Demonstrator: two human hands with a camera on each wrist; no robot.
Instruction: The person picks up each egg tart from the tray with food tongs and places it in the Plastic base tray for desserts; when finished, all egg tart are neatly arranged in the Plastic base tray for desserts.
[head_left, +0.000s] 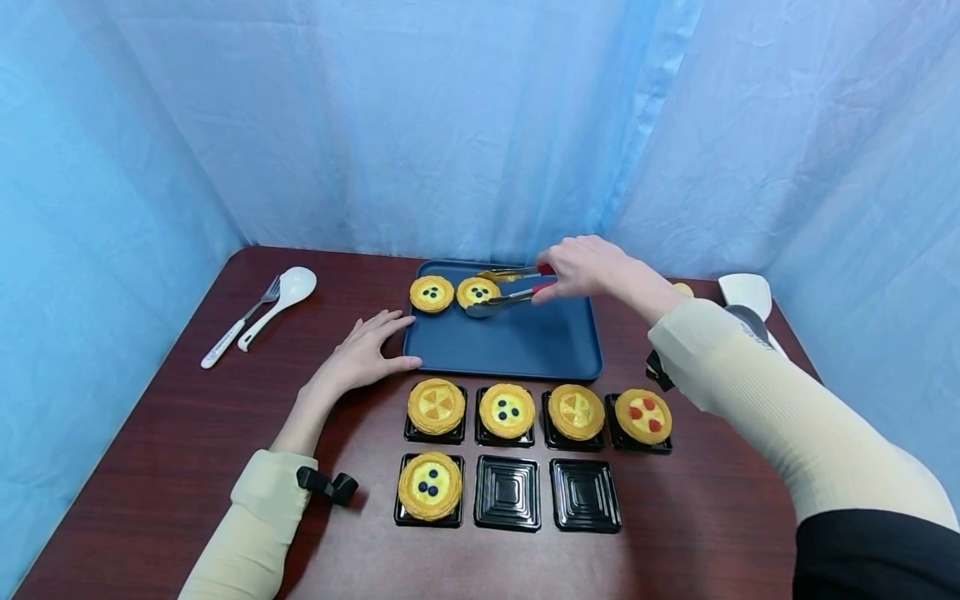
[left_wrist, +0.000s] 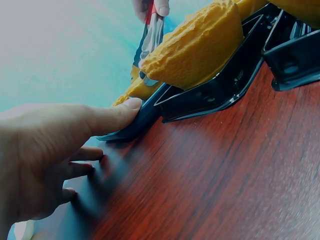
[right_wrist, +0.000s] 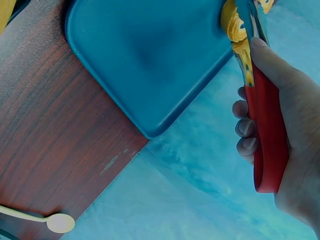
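My right hand (head_left: 585, 267) holds red-handled metal tongs (right_wrist: 268, 140) over the back of a blue tray (head_left: 517, 343). The tong tips stand on either side of a blueberry-topped egg tart (head_left: 476, 292) lying in the tray. Another blueberry tart (head_left: 431, 294) lies to its left in the back corner. My left hand (head_left: 366, 352) rests at the tray's left edge, fingers spread and thumb on the rim, as the left wrist view also shows.
In front of the tray, several tarts (head_left: 507, 410) sit on black square bases, and two bases (head_left: 507, 493) hold nothing. A fork (head_left: 238, 325) and white ladle (head_left: 288, 292) lie left; a white turner (head_left: 746, 293) and a small pale spoon (right_wrist: 60, 223) lie right. Blue curtains (head_left: 420, 125) hang behind.
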